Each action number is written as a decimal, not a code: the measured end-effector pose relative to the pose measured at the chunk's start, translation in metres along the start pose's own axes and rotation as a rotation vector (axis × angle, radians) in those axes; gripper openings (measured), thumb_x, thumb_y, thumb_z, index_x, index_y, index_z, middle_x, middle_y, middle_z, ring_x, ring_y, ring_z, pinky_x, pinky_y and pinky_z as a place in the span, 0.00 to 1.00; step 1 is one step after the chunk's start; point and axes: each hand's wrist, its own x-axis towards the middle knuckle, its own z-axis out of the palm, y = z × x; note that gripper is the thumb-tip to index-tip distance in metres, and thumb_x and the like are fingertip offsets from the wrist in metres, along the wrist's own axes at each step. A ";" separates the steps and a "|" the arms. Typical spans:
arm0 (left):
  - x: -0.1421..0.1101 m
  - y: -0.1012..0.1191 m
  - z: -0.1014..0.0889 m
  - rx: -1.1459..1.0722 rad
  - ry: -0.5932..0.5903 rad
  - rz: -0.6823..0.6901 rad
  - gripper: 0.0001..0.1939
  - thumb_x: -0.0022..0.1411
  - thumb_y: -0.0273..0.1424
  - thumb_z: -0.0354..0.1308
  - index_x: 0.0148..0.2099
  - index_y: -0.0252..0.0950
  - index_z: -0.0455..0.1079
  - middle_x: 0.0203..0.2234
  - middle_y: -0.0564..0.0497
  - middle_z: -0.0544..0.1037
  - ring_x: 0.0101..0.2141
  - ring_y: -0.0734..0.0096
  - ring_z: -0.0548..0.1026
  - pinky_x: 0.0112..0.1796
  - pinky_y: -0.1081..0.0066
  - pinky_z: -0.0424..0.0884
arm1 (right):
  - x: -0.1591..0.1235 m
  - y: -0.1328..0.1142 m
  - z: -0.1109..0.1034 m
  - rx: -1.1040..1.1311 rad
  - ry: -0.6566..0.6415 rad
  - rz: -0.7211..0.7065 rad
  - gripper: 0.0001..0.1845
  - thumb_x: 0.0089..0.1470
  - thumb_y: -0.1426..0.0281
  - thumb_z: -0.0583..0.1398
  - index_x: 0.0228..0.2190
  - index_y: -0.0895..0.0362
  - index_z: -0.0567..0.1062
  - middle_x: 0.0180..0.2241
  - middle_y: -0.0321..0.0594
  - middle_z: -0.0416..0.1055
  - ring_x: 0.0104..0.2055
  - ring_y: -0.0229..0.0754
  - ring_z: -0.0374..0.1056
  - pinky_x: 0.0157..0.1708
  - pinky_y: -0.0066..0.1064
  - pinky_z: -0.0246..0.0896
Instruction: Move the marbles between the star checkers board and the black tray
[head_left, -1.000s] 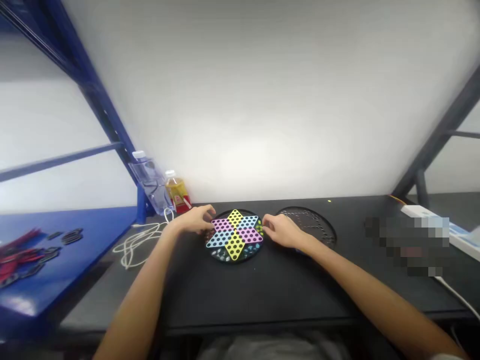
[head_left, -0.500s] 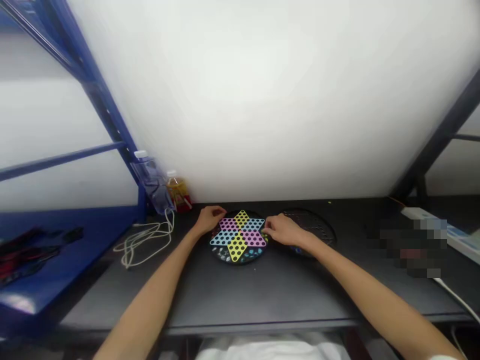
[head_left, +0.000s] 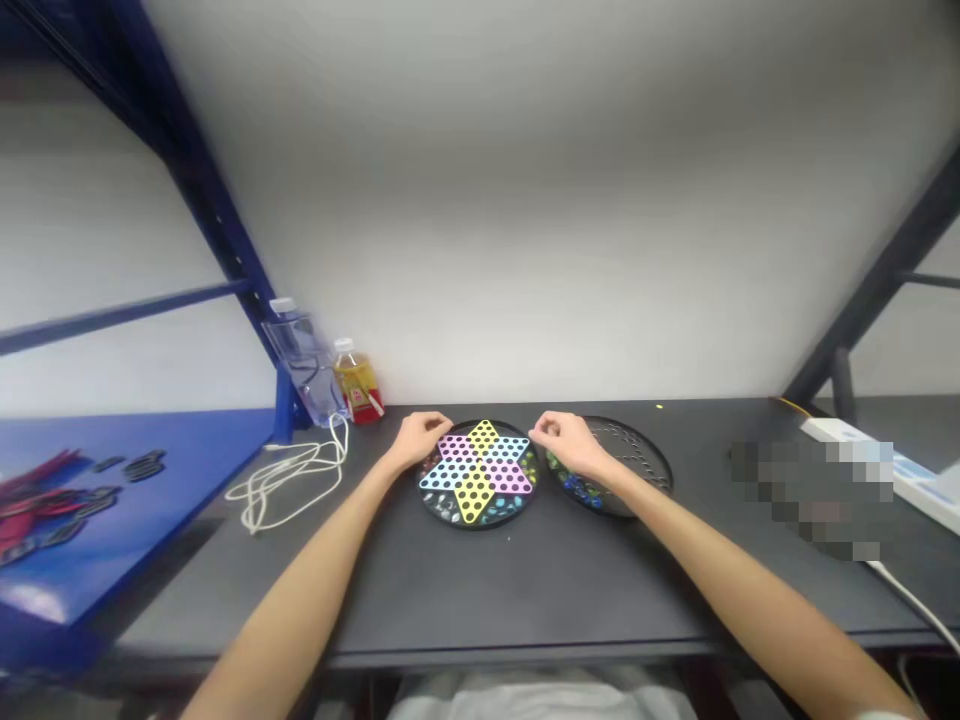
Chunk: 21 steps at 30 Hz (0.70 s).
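Observation:
A round Chinese checkers board (head_left: pixel 475 478) with a yellow, pink and light-blue star of holes lies on the black table. Coloured marbles fill the pockets (head_left: pixel 502 508) around its star. At the board's upper left rim is my left hand (head_left: pixel 420 438), its fingers curled together; whatever they hold is too small to make out. My right hand (head_left: pixel 571 443) hovers between this board and a second round black tray (head_left: pixel 637 452), fingertips pinched near the board's right rim. What is in that pinch cannot be made out. Blue and green marbles (head_left: pixel 581 488) lie in the second tray, partly covered by my right hand and forearm.
A tangled white cable (head_left: pixel 289 480) lies left of the board. Behind it stand a clear plastic container (head_left: pixel 309 365) and a yellow-and-red bottle (head_left: pixel 358 382). Red and black straps (head_left: pixel 56 505) rest on a blue table at left. A white power strip (head_left: pixel 885 455) is at right.
The board has shifted slightly right. My left hand has moved right along with it, its fingers drawing together. My right hand has lifted a little away from the board's right rim.

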 end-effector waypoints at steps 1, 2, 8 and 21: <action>0.000 -0.001 0.000 0.002 0.002 0.006 0.17 0.58 0.42 0.54 0.36 0.36 0.78 0.32 0.50 0.81 0.34 0.65 0.77 0.38 0.71 0.70 | -0.001 -0.001 0.003 -0.164 -0.025 -0.054 0.11 0.53 0.61 0.59 0.28 0.56 0.73 0.22 0.35 0.68 0.25 0.36 0.62 0.27 0.27 0.53; 0.001 -0.002 0.001 0.004 0.002 0.011 0.17 0.58 0.42 0.54 0.36 0.36 0.78 0.32 0.50 0.81 0.34 0.65 0.77 0.38 0.71 0.70 | -0.003 -0.002 0.005 -0.297 -0.060 -0.090 0.10 0.53 0.62 0.60 0.31 0.56 0.74 0.24 0.36 0.70 0.27 0.37 0.64 0.29 0.27 0.54; 0.000 0.000 0.001 0.018 -0.007 0.006 0.18 0.58 0.43 0.53 0.35 0.35 0.78 0.30 0.50 0.81 0.32 0.65 0.76 0.36 0.71 0.70 | -0.009 -0.011 0.005 -0.632 -0.143 -0.127 0.14 0.59 0.60 0.56 0.40 0.54 0.74 0.34 0.42 0.75 0.36 0.43 0.69 0.35 0.30 0.56; 0.001 -0.003 0.003 0.015 -0.005 0.025 0.19 0.57 0.43 0.53 0.35 0.35 0.78 0.30 0.49 0.81 0.32 0.65 0.76 0.37 0.71 0.69 | -0.004 -0.008 0.003 -0.189 -0.037 -0.022 0.11 0.54 0.62 0.59 0.31 0.57 0.75 0.23 0.38 0.70 0.25 0.37 0.64 0.27 0.28 0.55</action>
